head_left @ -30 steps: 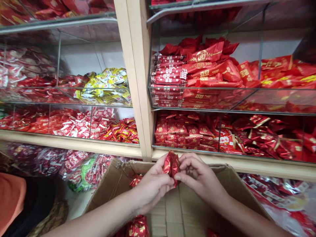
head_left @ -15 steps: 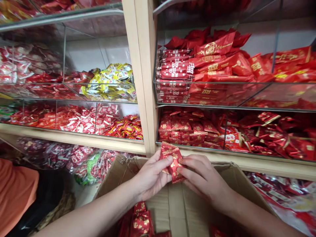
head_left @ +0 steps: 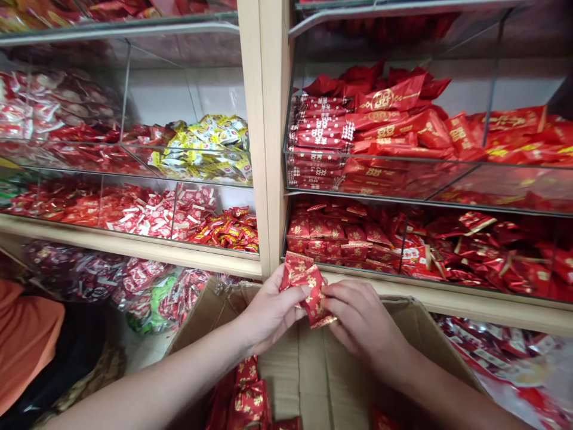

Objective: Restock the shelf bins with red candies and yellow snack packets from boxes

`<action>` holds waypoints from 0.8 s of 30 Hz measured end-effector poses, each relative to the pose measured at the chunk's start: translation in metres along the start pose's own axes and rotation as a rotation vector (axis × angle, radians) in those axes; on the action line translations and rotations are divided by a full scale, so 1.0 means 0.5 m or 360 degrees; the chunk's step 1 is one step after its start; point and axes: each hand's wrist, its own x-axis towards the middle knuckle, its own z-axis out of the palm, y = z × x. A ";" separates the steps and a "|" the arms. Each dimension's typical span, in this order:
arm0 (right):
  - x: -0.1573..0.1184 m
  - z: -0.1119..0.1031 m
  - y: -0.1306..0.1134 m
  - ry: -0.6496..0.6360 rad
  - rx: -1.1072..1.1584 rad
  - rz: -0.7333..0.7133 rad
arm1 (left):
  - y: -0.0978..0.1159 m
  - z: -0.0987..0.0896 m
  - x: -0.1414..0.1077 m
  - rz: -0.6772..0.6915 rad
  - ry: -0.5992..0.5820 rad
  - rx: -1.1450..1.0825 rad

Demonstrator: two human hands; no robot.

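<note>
Two overlapping red candy packets with gold print and gold edges are held up over an open cardboard box. My left hand is closed on them, its thumb pressed across the front of the packets. The fingers of my right hand pinch the right edge of the front packet. Inside the box, below my left forearm, lie several similar red packets. Part of the box's inside is hidden by my forearms.
Shelves with clear dividers face me, split by a wooden post. Matching red packets fill the low right compartment. Yellow-wrapped candies are in an upper left compartment. Bagged candies lie under the left shelf. A person's orange clothing shows at far left.
The view has shifted slightly. Both hands still hold the packets, which have tilted a little, with the rear one showing more at the upper left.
</note>
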 end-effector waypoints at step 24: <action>0.023 -0.083 0.080 -0.0196 -0.0543 0.0138 | 0.013 -0.011 0.004 -0.0077 0.0094 0.0185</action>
